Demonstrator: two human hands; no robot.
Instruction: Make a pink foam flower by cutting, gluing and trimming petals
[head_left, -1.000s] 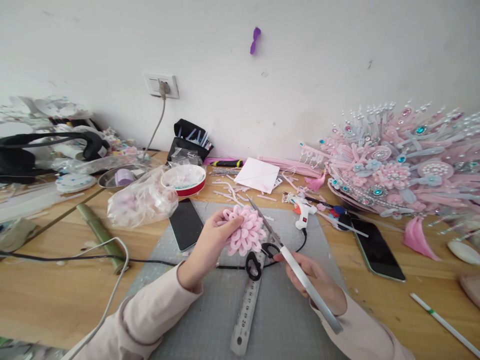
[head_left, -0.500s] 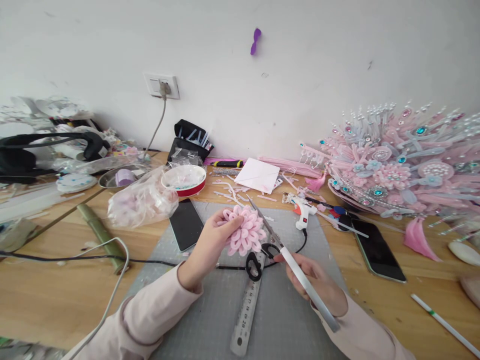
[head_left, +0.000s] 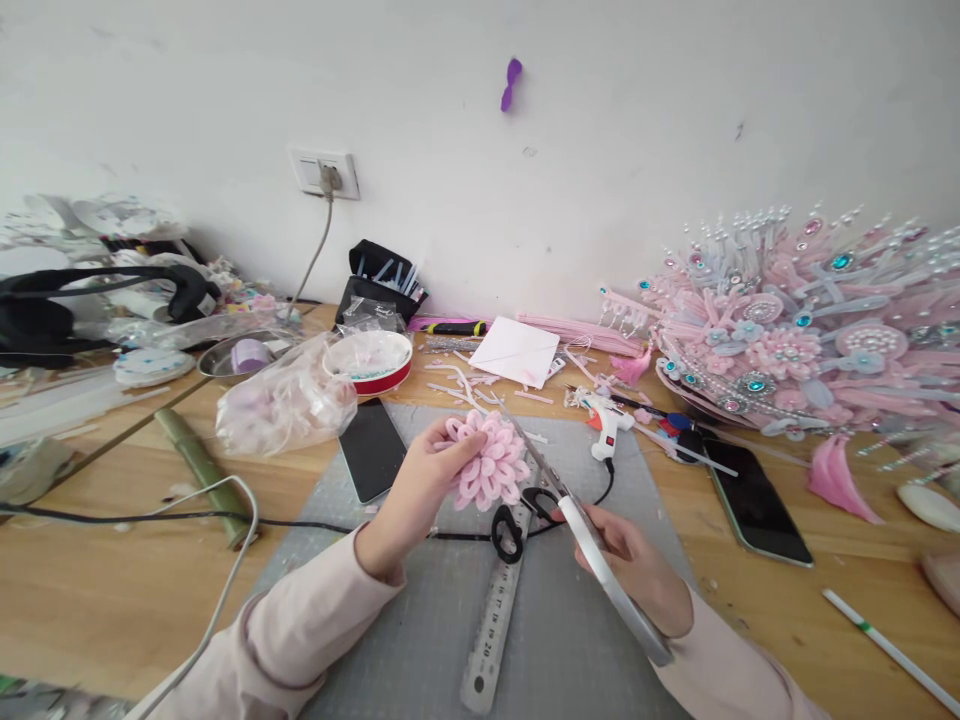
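Between the thumb and fingers of my left hand (head_left: 431, 475) is a pink looped flower (head_left: 491, 462), held over the grey cutting mat (head_left: 420, 600). My right hand (head_left: 630, 560) grips large scissors (head_left: 592, 545) with pale handles; their blades point up and left, close to the flower's right edge. Below the flower, black-handled scissors (head_left: 508, 535) lie over a metal ruler (head_left: 491, 640) on the mat. The fingers of my right hand are partly hidden behind the pale handles.
Phones lie at left (head_left: 373, 450) and right (head_left: 759, 500). A white glue gun (head_left: 604, 440) rests at the mat's far edge. Behind are a red-rimmed bowl (head_left: 386, 378) and a white card (head_left: 515, 350). A jewelled pink headpiece (head_left: 787, 330) fills the right; a black cable crosses the mat.
The handles of the large scissors in my right hand have shifted slightly left at their lower end. My left hand and the flower have hardly moved.
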